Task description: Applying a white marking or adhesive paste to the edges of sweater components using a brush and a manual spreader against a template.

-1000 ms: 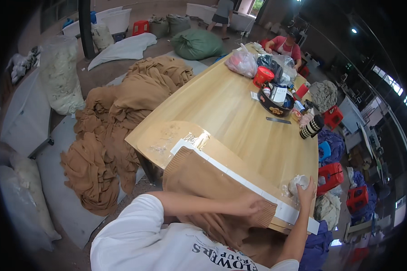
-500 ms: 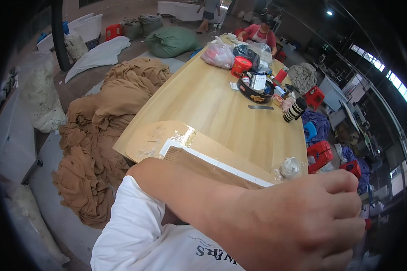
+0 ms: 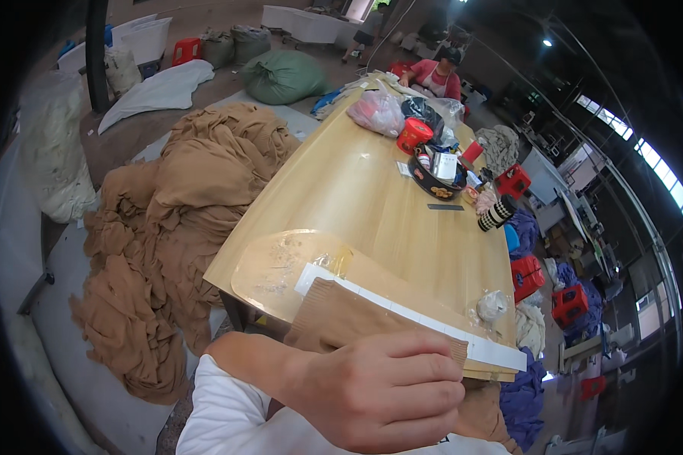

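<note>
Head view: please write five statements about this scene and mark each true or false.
1. A white strip lies along the brown knit piece. True.
2. The left hand grips the whitish round object. False: the object lies on the table, apart from that hand.
3. A brown cloth heap lies left of the table. True.
4. The big sack is red. False: that sack is green.
5. A person in a reddish top is at the table's far end. True.

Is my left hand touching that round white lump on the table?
Apart: the head view shows the left hand below the white strip, and the round white lump beyond it.
</note>
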Action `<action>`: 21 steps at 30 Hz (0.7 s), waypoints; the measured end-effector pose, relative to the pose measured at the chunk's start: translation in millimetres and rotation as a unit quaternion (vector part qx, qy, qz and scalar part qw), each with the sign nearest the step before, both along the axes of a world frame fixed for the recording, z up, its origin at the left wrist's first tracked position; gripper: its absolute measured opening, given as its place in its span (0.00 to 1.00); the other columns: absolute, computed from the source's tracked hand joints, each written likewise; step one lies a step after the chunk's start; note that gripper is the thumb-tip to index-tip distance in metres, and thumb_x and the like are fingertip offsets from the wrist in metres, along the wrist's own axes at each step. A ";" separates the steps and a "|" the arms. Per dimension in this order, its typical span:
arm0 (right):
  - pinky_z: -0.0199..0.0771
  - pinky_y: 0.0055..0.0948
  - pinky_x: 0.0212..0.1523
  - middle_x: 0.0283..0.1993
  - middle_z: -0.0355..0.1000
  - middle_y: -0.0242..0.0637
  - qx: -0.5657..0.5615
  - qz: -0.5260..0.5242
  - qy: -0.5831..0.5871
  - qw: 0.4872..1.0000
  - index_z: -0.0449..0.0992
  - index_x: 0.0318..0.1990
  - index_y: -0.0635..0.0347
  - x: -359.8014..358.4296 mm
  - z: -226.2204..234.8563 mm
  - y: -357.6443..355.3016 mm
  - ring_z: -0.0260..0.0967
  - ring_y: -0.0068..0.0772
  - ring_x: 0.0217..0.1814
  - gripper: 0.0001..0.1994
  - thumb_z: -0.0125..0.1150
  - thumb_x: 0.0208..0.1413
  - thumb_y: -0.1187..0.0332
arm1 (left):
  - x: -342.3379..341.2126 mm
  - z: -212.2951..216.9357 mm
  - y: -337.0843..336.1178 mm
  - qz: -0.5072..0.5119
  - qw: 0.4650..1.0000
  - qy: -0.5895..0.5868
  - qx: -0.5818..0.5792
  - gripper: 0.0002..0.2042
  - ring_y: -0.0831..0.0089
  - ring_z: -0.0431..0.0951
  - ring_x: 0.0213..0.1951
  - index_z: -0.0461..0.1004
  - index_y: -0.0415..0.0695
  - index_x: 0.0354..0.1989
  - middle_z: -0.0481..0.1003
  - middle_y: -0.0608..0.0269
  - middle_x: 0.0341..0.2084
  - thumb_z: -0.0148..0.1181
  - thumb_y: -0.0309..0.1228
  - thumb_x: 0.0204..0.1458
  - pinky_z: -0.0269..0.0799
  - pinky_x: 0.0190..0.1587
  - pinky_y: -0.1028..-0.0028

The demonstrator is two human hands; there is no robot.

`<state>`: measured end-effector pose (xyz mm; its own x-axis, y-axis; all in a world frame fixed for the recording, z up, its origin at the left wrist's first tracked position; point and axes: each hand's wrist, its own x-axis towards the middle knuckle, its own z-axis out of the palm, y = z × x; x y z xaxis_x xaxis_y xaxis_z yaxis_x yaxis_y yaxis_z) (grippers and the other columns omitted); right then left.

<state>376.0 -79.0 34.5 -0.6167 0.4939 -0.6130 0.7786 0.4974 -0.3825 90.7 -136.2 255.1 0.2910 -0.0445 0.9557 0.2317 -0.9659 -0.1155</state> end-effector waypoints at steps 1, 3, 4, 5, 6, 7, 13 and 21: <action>0.66 0.44 0.47 0.48 0.63 0.58 -0.007 -0.002 -0.022 1.000 0.53 0.58 0.60 -9.0 3.8 1.9 0.64 0.56 0.48 0.32 0.57 0.47 0.58 | -6.4 -3.0 -0.4 0.002 1.000 -0.003 -0.003 0.06 0.64 0.74 0.27 0.70 0.37 0.20 0.72 0.56 0.24 0.59 0.26 0.39 0.72 0.32 0.68; 0.66 0.45 0.47 0.48 0.63 0.59 -0.018 -0.005 -0.058 0.998 0.53 0.58 0.60 -29.1 5.5 6.9 0.65 0.56 0.48 0.33 0.57 0.47 0.58 | -23.4 -8.1 -3.4 -0.030 0.999 -0.030 0.003 0.05 0.64 0.75 0.28 0.70 0.37 0.22 0.73 0.55 0.25 0.57 0.26 0.41 0.72 0.33 0.68; 0.66 0.45 0.47 0.48 0.63 0.59 -0.018 -0.003 -0.058 0.998 0.53 0.58 0.60 -31.8 0.6 9.3 0.65 0.56 0.48 0.33 0.57 0.47 0.58 | -37.2 -8.6 -7.4 -0.012 1.000 0.011 0.010 0.05 0.63 0.76 0.31 0.72 0.36 0.24 0.74 0.54 0.27 0.56 0.25 0.42 0.72 0.33 0.68; 0.68 0.45 0.45 0.46 0.64 0.59 0.009 0.030 -0.055 0.998 0.52 0.58 0.60 -27.6 -10.2 9.5 0.66 0.56 0.46 0.33 0.58 0.47 0.57 | -49.3 -9.7 -9.0 -0.015 1.000 0.011 0.011 0.05 0.63 0.76 0.31 0.72 0.36 0.24 0.74 0.54 0.27 0.56 0.25 0.42 0.72 0.33 0.68; 0.69 0.45 0.43 0.44 0.65 0.59 0.033 0.070 -0.052 0.996 0.52 0.58 0.59 -24.0 -22.5 9.3 0.67 0.56 0.43 0.34 0.59 0.46 0.56 | -59.0 -9.0 -13.6 0.012 0.999 0.027 0.028 0.05 0.63 0.77 0.31 0.72 0.36 0.25 0.74 0.53 0.28 0.56 0.25 0.43 0.73 0.34 0.68; 0.69 0.45 0.43 0.44 0.65 0.59 0.031 0.077 -0.051 0.995 0.52 0.58 0.59 -22.3 -37.7 9.7 0.67 0.56 0.43 0.34 0.59 0.46 0.56 | -69.0 -10.0 -18.9 0.040 0.997 0.044 0.045 0.05 0.62 0.77 0.32 0.73 0.36 0.26 0.75 0.52 0.29 0.55 0.25 0.43 0.73 0.35 0.67; 0.71 0.44 0.32 0.35 0.67 0.56 0.057 0.154 -0.008 0.986 0.58 0.53 0.60 -34.5 -69.1 21.8 0.70 0.55 0.33 0.32 0.62 0.44 0.52 | -97.1 -83.6 -49.7 0.112 0.991 -0.071 -0.017 0.05 0.63 0.75 0.31 0.70 0.40 0.23 0.74 0.54 0.30 0.50 0.17 0.40 0.71 0.37 0.65; 0.70 0.46 0.27 0.30 0.68 0.54 0.154 0.154 0.154 0.964 0.67 0.36 0.62 -49.5 -102.9 24.2 0.70 0.54 0.29 0.20 0.64 0.39 0.59 | -73.0 -338.6 -98.1 0.316 0.473 -0.439 -0.696 0.10 0.74 0.74 0.34 0.72 0.35 0.38 0.75 0.59 0.31 0.50 0.22 0.47 0.69 0.39 0.76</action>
